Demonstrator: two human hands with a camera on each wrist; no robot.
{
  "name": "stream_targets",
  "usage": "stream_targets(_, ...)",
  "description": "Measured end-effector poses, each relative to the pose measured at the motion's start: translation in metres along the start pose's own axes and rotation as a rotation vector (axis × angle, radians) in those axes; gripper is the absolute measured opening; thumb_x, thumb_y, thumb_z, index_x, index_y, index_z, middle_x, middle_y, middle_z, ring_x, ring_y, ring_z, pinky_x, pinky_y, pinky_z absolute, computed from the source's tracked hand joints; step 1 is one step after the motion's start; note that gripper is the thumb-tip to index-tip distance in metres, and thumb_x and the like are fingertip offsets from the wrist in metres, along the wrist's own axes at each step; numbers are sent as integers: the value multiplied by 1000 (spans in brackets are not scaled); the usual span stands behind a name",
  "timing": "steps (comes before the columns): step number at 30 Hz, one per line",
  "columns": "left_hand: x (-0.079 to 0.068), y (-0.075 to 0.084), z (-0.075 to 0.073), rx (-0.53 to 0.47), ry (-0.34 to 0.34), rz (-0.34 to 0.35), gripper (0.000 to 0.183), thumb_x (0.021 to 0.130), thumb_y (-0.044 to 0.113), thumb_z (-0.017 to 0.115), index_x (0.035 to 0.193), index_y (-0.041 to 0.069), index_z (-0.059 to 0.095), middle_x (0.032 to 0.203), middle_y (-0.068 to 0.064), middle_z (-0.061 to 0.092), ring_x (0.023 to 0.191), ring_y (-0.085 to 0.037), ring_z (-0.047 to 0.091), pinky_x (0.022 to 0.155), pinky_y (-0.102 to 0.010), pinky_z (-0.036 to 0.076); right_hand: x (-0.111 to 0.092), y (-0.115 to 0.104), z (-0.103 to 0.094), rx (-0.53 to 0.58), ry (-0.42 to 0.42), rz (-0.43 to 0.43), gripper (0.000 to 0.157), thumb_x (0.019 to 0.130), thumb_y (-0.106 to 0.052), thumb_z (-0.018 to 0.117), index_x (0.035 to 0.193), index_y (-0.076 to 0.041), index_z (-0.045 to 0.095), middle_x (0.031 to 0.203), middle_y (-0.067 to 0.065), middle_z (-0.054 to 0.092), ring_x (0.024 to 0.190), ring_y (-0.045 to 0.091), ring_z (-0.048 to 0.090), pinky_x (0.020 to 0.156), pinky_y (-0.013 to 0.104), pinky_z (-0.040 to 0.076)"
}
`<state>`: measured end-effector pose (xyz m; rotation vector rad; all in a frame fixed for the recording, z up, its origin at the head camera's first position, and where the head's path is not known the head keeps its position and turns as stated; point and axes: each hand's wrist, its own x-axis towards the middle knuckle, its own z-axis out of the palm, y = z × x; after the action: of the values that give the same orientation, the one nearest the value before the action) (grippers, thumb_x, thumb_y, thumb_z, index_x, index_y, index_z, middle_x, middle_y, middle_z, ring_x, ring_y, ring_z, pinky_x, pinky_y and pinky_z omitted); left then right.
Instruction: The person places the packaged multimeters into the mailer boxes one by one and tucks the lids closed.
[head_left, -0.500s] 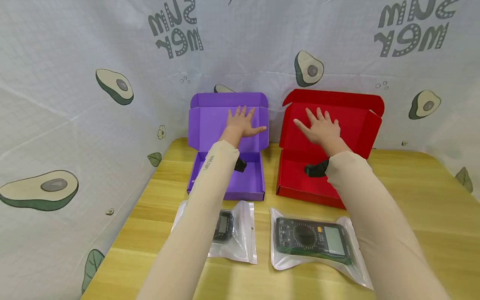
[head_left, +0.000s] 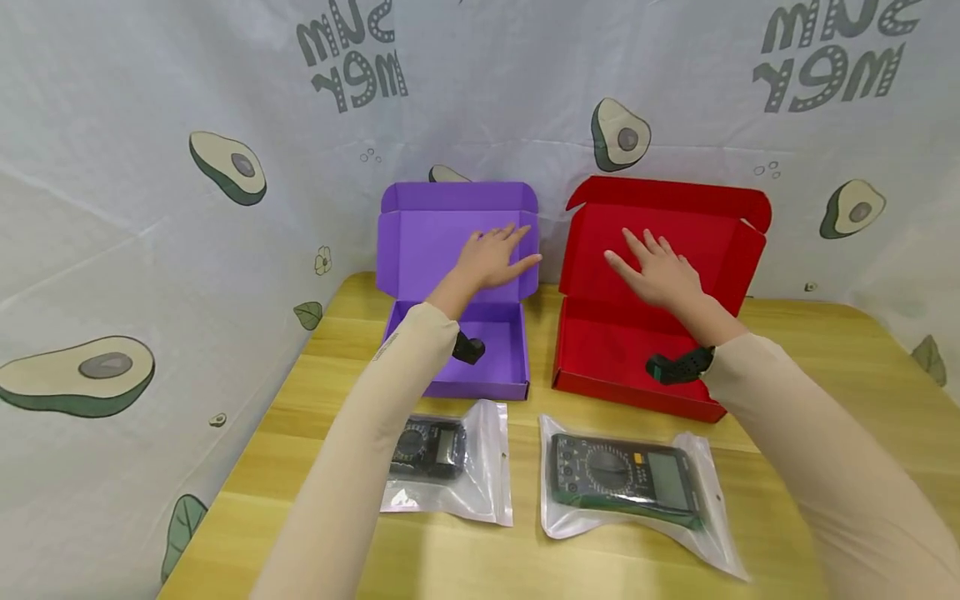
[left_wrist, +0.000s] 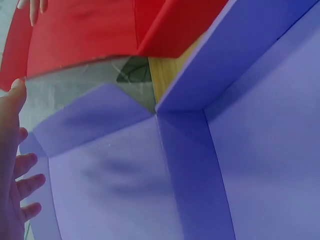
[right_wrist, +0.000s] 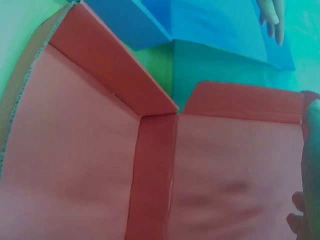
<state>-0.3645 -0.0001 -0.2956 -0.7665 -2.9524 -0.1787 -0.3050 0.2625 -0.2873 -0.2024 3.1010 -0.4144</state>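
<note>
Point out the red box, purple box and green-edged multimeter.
Red box point(head_left: 600, 350), head view: bare inside floor.
Purple box point(head_left: 504, 350), head view: bare inside floor.
Green-edged multimeter point(head_left: 609, 470), head view: its round dial.

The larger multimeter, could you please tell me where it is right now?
In the head view, the larger multimeter lies in a clear bag right of centre, in front of the red box.

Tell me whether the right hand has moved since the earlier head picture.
Yes: against the red box, the right hand has shifted rightward and slightly lower in the view.
</note>
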Motion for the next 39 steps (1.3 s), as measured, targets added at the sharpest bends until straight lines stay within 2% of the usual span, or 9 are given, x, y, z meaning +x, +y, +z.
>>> stream_targets(5, -8, 13, 3, -14, 59, 70, 65, 93, 60, 27, 147, 23, 24, 146, 1, 36, 132, -21, 36, 105, -42, 29, -11, 7, 2, 2, 6, -21, 78, 93, -60, 25, 149, -11, 4, 150, 28, 3, 136, 46, 3, 104, 65, 6)
stream_targets(9, -20, 26, 6, -34, 93, 129, 62, 94, 57, 29, 146, 23, 28, 142, 0, 43, 128, -23, 41, 104, -41, 31, -24, 11, 6, 0, 15, -32, 76, 93, -59, 27, 149, -13, 5, 150, 27, 5, 136, 47, 8, 101, 67, 16)
stream_targets(15, -39, 42, 13, -59, 85, 185, 58, 95, 54, 32, 144, 22, 33, 138, -2, 48, 124, -21, 45, 103, -38, 33, -45, 22, 15, 17, 7, -42, 75, 94, -59, 24, 149, -12, 5, 150, 28, 6, 135, 48, 11, 89, 67, 33)
stream_targets(20, -50, 55, 19, -113, 48, 260, 57, 96, 51, 35, 143, 20, 36, 135, -5, 49, 121, -21, 47, 103, -35, 36, -56, 31, 18, 15, -9, -28, 75, 94, -59, 23, 149, -10, 5, 148, 31, 7, 131, 52, 17, 88, 68, 34)
stream_targets(27, -63, 75, 27, -78, 41, 347, 56, 94, 51, 40, 141, 21, 40, 134, -2, 51, 122, -20, 48, 99, -33, 40, -68, 43, 21, 71, 31, -27, 72, 96, -52, 26, 148, -5, 6, 146, 35, 11, 126, 56, 22, 91, 71, 25)
stream_targets(29, -68, 81, 29, -64, 25, 366, 55, 93, 52, 41, 140, 23, 41, 133, -1, 52, 122, -18, 47, 93, -32, 44, -72, 47, 23, 97, 66, -34, 70, 98, -48, 28, 147, -2, 10, 144, 36, 14, 123, 58, 26, 92, 71, 24)
stream_targets(32, -75, 90, 30, -53, -10, 399, 53, 93, 52, 43, 139, 25, 43, 132, 1, 53, 119, -16, 50, 75, -27, 51, -78, 54, 27, 137, 106, -33, 66, 99, -43, 31, 146, 2, 14, 142, 38, 17, 120, 59, 28, 91, 71, 25)
stream_targets(35, -80, 97, 32, -45, -49, 428, 51, 93, 50, 44, 138, 26, 45, 130, 2, 55, 116, -13, 53, 59, -20, 47, -82, 62, 30, 163, 129, -21, 65, 99, -41, 31, 144, 4, 17, 140, 40, 19, 120, 59, 28, 91, 72, 24)
stream_targets(39, -84, 102, 35, -26, -66, 462, 49, 93, 48, 46, 137, 27, 46, 128, 3, 56, 113, -9, 55, 51, -15, 41, -86, 72, 34, 169, 140, -6, 64, 100, -40, 30, 144, 4, 18, 138, 41, 22, 119, 59, 30, 90, 71, 26)
